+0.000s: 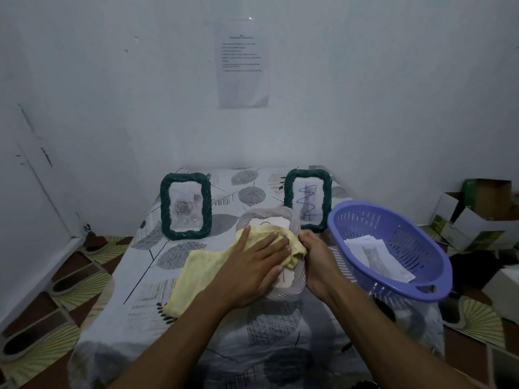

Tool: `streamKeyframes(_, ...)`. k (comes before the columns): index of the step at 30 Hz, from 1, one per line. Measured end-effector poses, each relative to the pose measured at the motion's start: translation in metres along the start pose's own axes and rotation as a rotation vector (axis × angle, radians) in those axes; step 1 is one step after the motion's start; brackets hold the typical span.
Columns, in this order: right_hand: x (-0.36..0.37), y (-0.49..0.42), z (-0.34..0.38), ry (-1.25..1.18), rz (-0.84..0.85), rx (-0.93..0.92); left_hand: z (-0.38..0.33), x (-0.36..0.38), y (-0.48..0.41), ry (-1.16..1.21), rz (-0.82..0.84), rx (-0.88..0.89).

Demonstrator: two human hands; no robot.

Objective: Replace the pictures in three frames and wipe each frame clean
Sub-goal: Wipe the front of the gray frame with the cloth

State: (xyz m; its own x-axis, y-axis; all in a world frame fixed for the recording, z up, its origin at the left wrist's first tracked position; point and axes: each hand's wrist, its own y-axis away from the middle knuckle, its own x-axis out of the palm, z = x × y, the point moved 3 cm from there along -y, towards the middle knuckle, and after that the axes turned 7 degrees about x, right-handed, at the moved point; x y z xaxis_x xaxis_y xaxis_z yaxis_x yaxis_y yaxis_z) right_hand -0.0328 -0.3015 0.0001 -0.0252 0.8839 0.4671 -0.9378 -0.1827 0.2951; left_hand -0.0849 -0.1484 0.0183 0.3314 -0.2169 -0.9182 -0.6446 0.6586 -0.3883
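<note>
1 grey frame (269, 213) under cloth (196, 273) + L hand (252, 265); R hand (317, 262) at edge

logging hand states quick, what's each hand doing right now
Left hand: open, flat, pressing the cloth on the grey frame.
Right hand: gripping the grey frame's edge.

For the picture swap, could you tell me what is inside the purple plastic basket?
Loose paper prints, the top one showing a grey cat; anything beneath them is covered.
</note>
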Motion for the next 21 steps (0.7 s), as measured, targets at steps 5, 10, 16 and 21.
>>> streamKeyframes(5,-0.005,-0.004,-0.007,-0.087,-0.021,0.06,-0.005,0.004,0.0,0.072,0.008,0.027)
streamKeyframes(10,-0.012,-0.01,-0.006,-0.116,-0.038,0.06,-0.004,0.01,0.015,0.017,-0.008,0.06)
streamKeyframes(16,-0.007,-0.005,-0.01,-0.041,-0.098,0.043,0.025,0.011,0.006,-0.037,-0.067,-0.192)
streamKeyframes(21,-0.018,-0.011,0.027,-0.041,-0.211,-0.05,0.009,0.012,0.028,0.086,-0.091,-0.06)
